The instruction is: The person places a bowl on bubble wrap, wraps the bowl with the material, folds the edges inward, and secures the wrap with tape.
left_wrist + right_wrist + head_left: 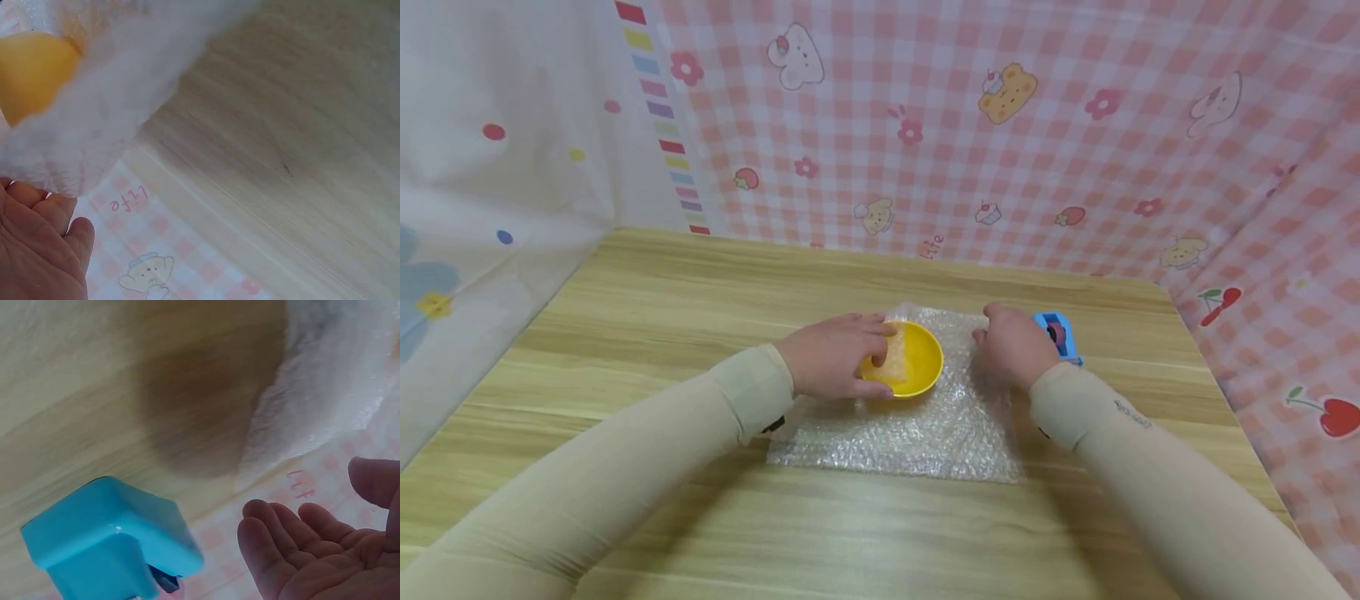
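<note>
A yellow bowl (pixel 927 358) sits on a sheet of bubble wrap (pixel 917 446) laid on the wooden table. The left hand (pixel 835 354) bends its fingers over the bowl's left side, holding a folded-over flap of the wrap against it. In the left wrist view the raised bubble wrap (pixel 106 112) hides the fingertips and part of the bowl (pixel 31 75). By the sheet's right edge is the right hand (pixel 1015 346); in the right wrist view its fingers (pixel 265 550) curve loosely with nothing between them.
A blue tape dispenser (pixel 1070 343) with a pinkish roll stands just right of the right hand. Behind the wooden table (pixel 865 533) hangs a pink checked cloth (pixel 850 125), which also covers the right side. A pale patterned sheet (pixel 497 183) hangs on the left.
</note>
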A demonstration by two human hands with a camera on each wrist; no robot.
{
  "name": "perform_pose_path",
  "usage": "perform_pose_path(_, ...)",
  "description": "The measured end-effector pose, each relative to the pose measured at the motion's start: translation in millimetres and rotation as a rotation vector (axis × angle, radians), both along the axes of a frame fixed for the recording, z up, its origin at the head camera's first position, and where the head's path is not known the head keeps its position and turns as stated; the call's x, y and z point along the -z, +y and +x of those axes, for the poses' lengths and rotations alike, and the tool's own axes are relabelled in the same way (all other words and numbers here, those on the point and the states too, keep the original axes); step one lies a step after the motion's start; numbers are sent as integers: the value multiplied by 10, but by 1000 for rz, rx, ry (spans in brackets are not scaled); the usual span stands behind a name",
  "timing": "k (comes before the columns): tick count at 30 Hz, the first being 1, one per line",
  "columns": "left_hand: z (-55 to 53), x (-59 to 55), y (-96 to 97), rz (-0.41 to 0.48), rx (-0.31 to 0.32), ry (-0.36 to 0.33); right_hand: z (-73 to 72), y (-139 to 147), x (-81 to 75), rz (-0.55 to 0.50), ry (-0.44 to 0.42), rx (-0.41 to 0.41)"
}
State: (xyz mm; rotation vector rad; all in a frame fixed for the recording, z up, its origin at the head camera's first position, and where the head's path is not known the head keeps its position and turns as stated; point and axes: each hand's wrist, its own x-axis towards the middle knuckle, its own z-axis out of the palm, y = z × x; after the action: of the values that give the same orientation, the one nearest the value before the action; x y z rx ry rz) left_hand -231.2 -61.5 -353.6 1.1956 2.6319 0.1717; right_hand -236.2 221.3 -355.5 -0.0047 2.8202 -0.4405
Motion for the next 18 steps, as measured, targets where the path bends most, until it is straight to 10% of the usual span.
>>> perform_pose_path(18,10,2,9,-5,-1,0,-95,51,157,126,-64,-32)
